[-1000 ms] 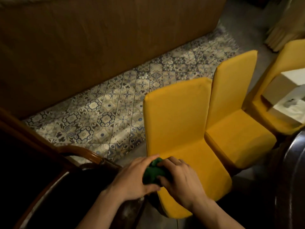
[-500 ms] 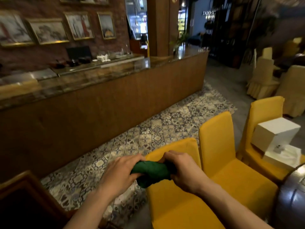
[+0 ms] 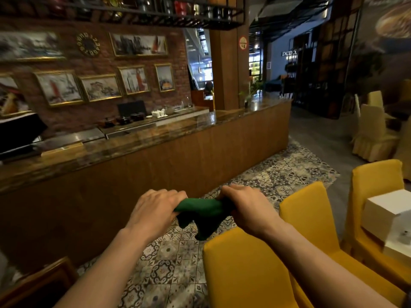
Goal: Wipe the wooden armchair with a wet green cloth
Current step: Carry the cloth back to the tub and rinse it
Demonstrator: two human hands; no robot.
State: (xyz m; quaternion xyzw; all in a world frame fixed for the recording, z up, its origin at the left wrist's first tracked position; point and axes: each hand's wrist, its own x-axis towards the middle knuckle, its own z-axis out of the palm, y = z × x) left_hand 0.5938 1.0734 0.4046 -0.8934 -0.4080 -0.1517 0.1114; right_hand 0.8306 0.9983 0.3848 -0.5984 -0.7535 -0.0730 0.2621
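A green cloth (image 3: 201,210) is stretched and bunched between both hands, held in the air above the patterned floor. My left hand (image 3: 153,210) grips its left end and my right hand (image 3: 246,207) grips its right end, knuckles up. A loose part of the cloth hangs down in the middle. Only a corner of the wooden armchair (image 3: 42,283) shows at the bottom left, well below and left of my hands.
Three yellow covered chairs (image 3: 249,270) stand at the lower right, one bearing white boxes (image 3: 391,210). A long wooden bar counter (image 3: 155,165) runs across ahead. Patterned floor tiles (image 3: 175,261) lie between counter and chairs. Cream covered chairs (image 3: 371,134) stand far right.
My view has tilted up from the floor and chairs to the counter and wall. My hands have moved apart, pulling the balled cloth out lengthwise between them.
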